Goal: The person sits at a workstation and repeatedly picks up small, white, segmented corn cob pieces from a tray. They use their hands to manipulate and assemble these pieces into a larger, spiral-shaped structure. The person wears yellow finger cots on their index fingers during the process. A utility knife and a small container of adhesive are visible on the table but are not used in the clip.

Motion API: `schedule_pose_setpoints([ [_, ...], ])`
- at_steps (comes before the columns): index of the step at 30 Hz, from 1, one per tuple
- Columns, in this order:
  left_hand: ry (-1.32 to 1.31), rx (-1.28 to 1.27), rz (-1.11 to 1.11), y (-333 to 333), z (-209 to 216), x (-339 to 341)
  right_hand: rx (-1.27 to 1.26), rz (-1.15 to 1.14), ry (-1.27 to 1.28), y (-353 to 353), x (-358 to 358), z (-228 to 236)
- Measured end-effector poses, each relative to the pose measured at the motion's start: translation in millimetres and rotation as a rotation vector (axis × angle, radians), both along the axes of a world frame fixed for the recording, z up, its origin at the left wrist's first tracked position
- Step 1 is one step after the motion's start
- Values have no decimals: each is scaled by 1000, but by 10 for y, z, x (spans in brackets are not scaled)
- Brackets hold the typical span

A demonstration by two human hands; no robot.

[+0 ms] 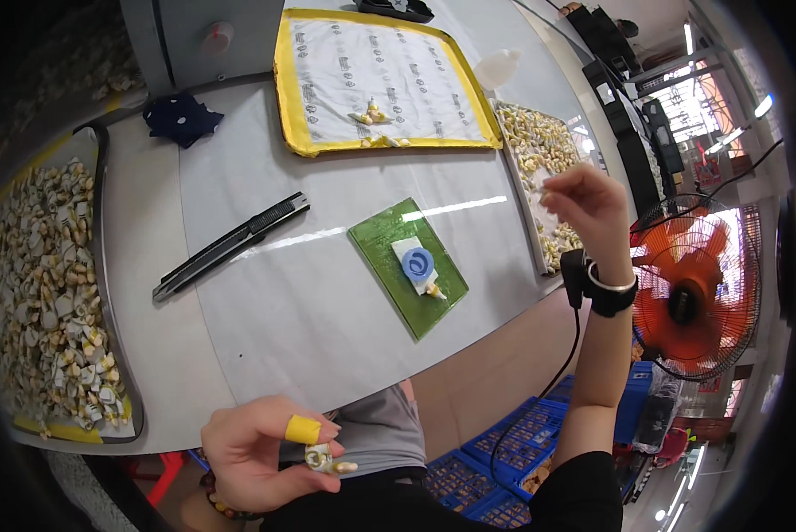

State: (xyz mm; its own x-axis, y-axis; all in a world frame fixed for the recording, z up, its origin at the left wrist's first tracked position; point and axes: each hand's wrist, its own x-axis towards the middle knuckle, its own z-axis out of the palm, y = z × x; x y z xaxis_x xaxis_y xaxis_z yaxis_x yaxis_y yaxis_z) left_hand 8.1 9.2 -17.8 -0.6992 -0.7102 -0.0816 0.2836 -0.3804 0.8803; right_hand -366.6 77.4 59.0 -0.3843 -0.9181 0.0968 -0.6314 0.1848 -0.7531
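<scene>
My left hand [254, 450], with yellow tape round one finger, pinches a small white-and-yellow figurine piece [319, 457] near the table's front edge. Over the edge of the right-hand tray [524, 199], which is covered with small yellowish pieces [553, 142], my right hand [593, 204] is raised with thumb and fingertips together. Whatever those fingertips hold is too small to make out. Between the hands lies a green plate [389, 257], set at an angle. On it rests a white block with a blue round lump [417, 264] and a small yellow-white piece [434, 290] at its lower corner.
A black utility knife [230, 246] lies left of the plate. Behind it sits a yellow-edged tray [296, 133] with a few pieces on its white cloth. A heaped tray [105, 293] stands far left, by a dark cloth [182, 120]. An orange fan [684, 301] stands at right.
</scene>
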Motion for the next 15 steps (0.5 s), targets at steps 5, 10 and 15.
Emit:
schedule_pose_setpoints([
  [5, 2, 68, 46, 10, 21, 30, -17, 385, 512, -181, 753, 16],
  [10, 16, 83, 56, 28, 33, 17, -93, 602, 801, -251, 960, -71],
  [15, 131, 80, 39, 26, -68, 54, -72, 685, 966, -327, 983, -85],
])
